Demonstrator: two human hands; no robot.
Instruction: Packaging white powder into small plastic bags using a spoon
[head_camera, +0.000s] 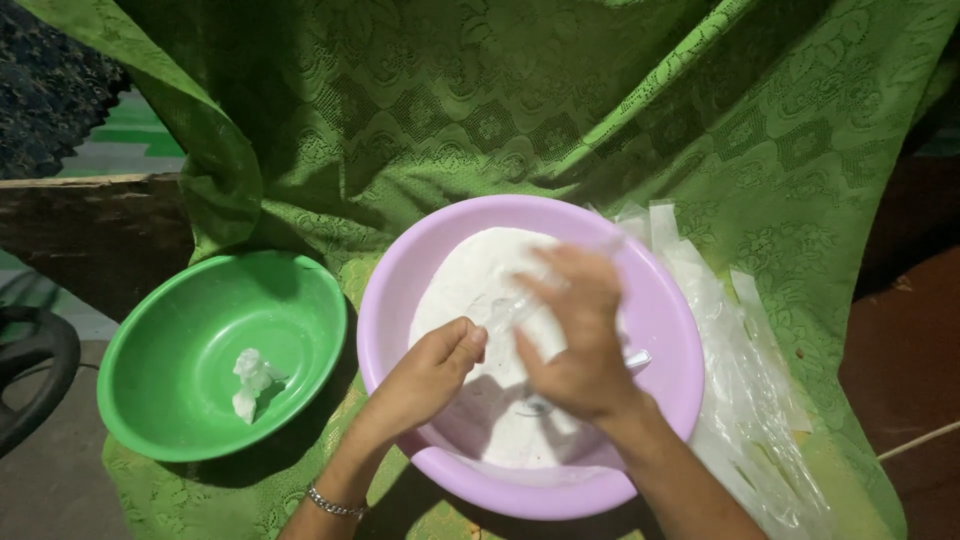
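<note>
A lilac plastic basin (665, 300) holds a heap of white powder (470, 280). Over it, my left hand (430, 375) pinches one end of a small clear plastic bag (510, 310). My right hand (580, 335), blurred, grips the same bag from above. A silver bracelet (335, 504) circles my left wrist. To the left stands a green plastic basin (170, 350) with one small white filled packet (250, 380) lying in it.
Both basins rest on a green lace cloth (560, 110) that drapes up behind them. A pile of clear plastic bags (745, 400) lies to the right of the lilac basin. A dark wooden edge (90, 215) is at the left.
</note>
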